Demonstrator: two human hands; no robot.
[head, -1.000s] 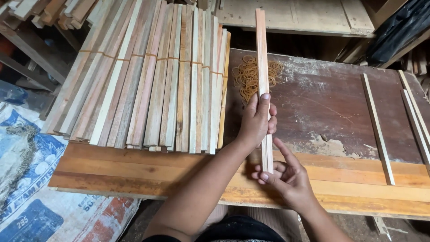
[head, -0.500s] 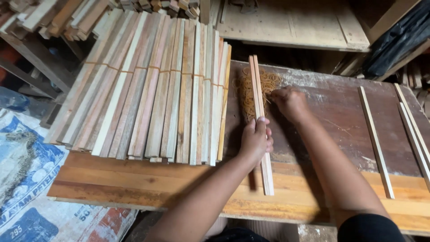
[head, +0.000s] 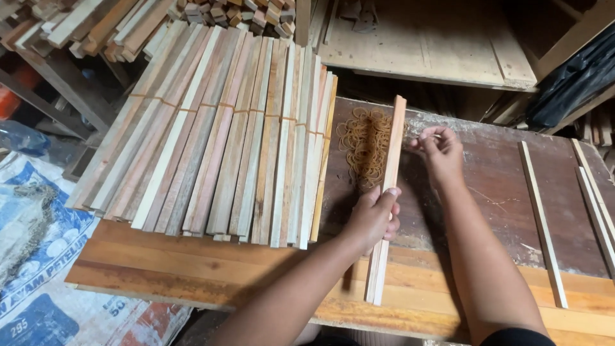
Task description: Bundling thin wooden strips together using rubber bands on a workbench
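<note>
My left hand is wrapped around a small stack of thin wooden slats, fingers curled tight over the top edge, roughly at mid-length. The stack lies lengthwise on the surface, near end over the lighter front plank, far end pointing away from me beside the rubber bands.

My right hand is just right of the stack's far end, fingers pinched together with a rubber band stretched between them. The hand is close to the slats; I can't tell if it touches them.

The pile of rubber bands sits loose on the dark surface, just left of the stack's far half and partly under its edge.

Left of that: a wide row of bundled slats, mixed pale and reddish wood, each bundle banded near its far third. They lie side by side, angled slightly, near ends resting on the front plank.

Right side of the surface: a single pale strip lying lengthwise, well apart from my hands, and more strips at the right edge.

Behind the surface: a flat board, and offcuts stacked top left. A printed sack is on the floor to the left.
</note>
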